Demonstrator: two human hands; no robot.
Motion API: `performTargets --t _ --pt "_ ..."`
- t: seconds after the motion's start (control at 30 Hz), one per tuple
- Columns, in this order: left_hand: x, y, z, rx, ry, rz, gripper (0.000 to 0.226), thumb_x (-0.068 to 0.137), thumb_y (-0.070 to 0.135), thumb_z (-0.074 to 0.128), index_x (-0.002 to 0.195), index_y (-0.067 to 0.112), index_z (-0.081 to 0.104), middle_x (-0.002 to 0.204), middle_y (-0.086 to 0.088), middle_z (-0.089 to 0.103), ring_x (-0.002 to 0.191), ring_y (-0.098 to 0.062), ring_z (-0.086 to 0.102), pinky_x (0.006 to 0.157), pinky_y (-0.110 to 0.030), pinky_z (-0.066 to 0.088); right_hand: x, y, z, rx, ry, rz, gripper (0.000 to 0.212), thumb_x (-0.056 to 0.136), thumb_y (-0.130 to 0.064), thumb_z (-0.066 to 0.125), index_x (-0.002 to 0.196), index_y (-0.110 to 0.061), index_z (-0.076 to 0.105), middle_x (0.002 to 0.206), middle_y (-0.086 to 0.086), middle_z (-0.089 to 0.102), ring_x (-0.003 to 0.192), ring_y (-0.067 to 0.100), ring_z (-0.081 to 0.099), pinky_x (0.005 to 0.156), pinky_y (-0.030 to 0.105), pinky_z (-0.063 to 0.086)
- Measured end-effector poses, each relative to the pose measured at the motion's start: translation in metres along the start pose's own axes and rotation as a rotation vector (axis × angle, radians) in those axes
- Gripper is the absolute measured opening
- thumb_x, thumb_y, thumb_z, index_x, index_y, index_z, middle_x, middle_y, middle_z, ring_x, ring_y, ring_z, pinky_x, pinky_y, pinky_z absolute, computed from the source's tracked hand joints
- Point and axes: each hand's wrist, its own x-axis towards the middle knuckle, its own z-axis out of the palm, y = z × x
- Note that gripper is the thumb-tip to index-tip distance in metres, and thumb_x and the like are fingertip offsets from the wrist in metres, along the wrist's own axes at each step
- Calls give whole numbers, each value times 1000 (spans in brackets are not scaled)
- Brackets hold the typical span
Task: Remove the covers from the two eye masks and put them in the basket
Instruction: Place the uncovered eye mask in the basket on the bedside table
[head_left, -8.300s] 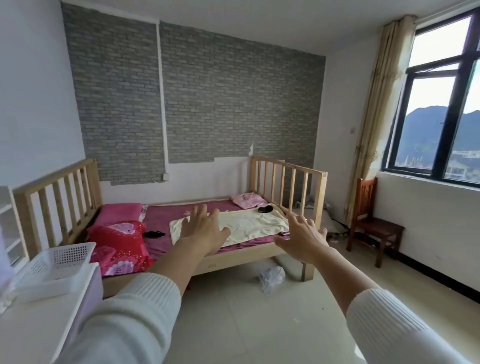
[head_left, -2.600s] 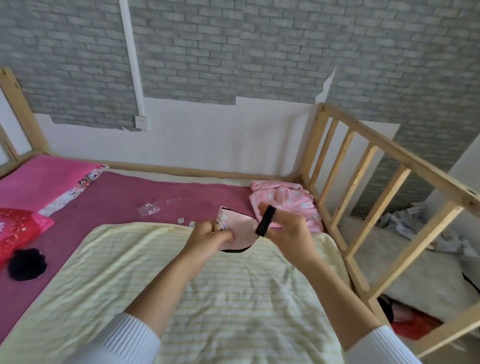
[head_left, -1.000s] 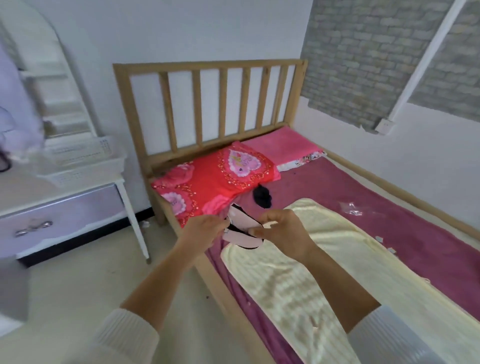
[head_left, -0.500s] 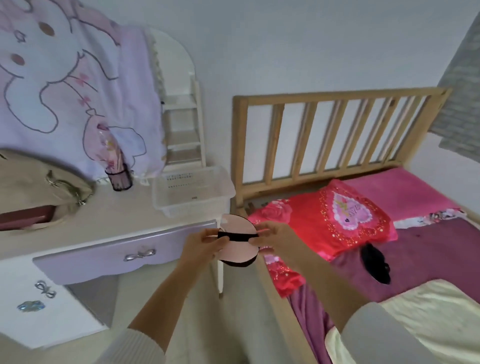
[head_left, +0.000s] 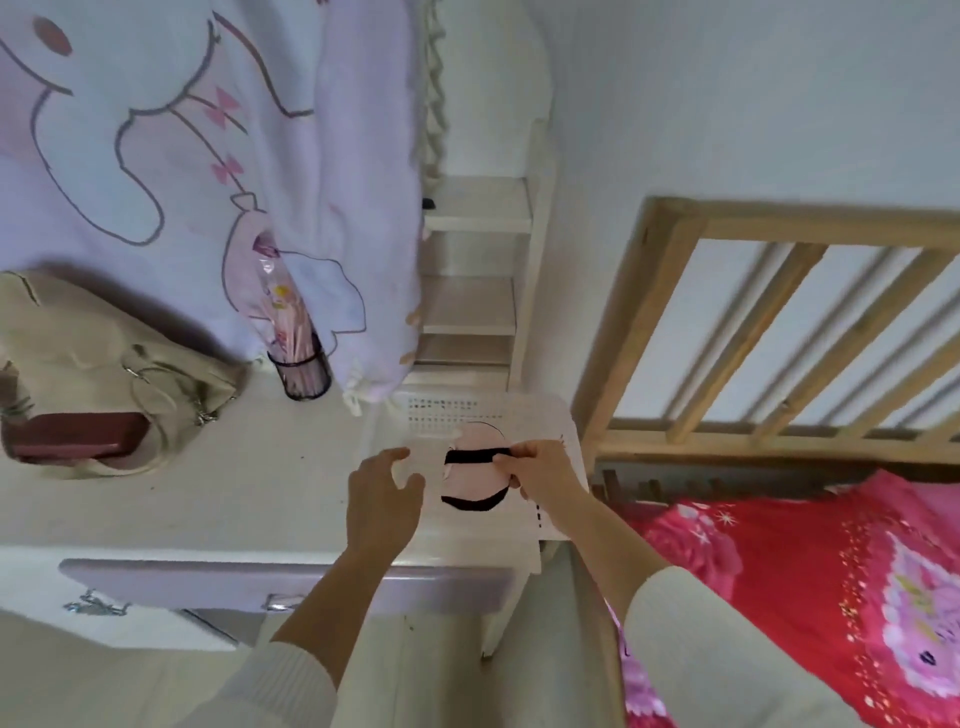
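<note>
A pink eye mask with a black strap and black edging hangs over the white perforated basket, which stands at the right end of the dressing table. My right hand pinches the mask by its strap. My left hand hovers just left of the mask with fingers apart, holding nothing. The second eye mask is out of view.
The white and lilac dressing table carries a beige handbag and a black mesh cup of sticks. A lilac bunny-print blanket hangs above it. White shelves stand behind. The wooden bed's headboard and red pillow lie right.
I have turned further left and come up to the dressing table. The mask now hangs over the basket. My left hand has let go of it; the right still grips the strap.
</note>
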Motion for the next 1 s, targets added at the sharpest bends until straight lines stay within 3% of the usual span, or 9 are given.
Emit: performTargets --t 0.07,0.17,0.37,0.5,0.6,0.73,0.83,0.93,1.0 --pt "18 -17 1 123 35 -23 47 86 13 62 132 11 53 147 -19 42 140 -32 29 111 -43 29 25 7 19 -9 -32 59 10 85 -8 65 77 -2 66 54 4 51 41 9 44 39 16 34" --pt "38 -40 4 193 -4 -65 59 87 13 59 143 10 38 159 -18 21 147 -32 10 114 -45 21 54 19 48 -14 -93 139 9 87 -6 60 87 1 66 61 6 53 53 13 47 46 20 36" --pt "55 -64 12 212 -80 -55 65 95 13 44 152 8 13 162 -12 15 147 -30 13 116 -41 20 81 36 84 -31 -152 299 12 87 0 52 88 0 64 74 15 54 52 18 45 43 24 34" --pt "61 -63 13 263 -116 -8 70 93 6 45 152 3 7 161 -15 15 146 -31 14 114 -42 25 83 38 90 -30 -129 304 18 86 0 55 101 2 64 89 14 56 78 23 54 66 32 45" --pt "70 -51 13 363 -99 88 74 89 7 52 151 2 12 161 -19 8 148 -34 6 117 -46 20 77 33 77 -17 -117 251 19 84 -3 58 101 -11 65 92 7 56 83 19 54 74 28 45" --pt "81 -9 36 375 -164 290 70 86 6 52 149 5 21 161 -19 9 148 -34 4 119 -46 16 58 24 30 -57 47 138 32 84 -11 63 116 -8 63 111 10 65 99 23 61 92 36 49" --pt "69 32 79 344 -276 406 63 89 8 51 147 8 26 161 -16 12 148 -33 7 119 -47 18 28 26 -28 -41 255 51 21 84 -8 64 105 -7 67 94 6 67 83 17 62 80 29 50" --pt "35 71 136 313 -386 547 53 92 14 49 143 13 34 159 -11 20 147 -30 14 118 -42 19 -10 48 -96 -99 468 55 20 83 -8 64 103 -7 68 92 1 69 81 13 62 72 12 47" --pt "0 95 179 303 -480 691 46 94 16 46 139 14 41 157 -11 28 145 -29 21 119 -40 21 -43 74 -142 -105 607 126 20 82 -9 65 102 -9 68 93 1 69 82 13 61 68 12 44"
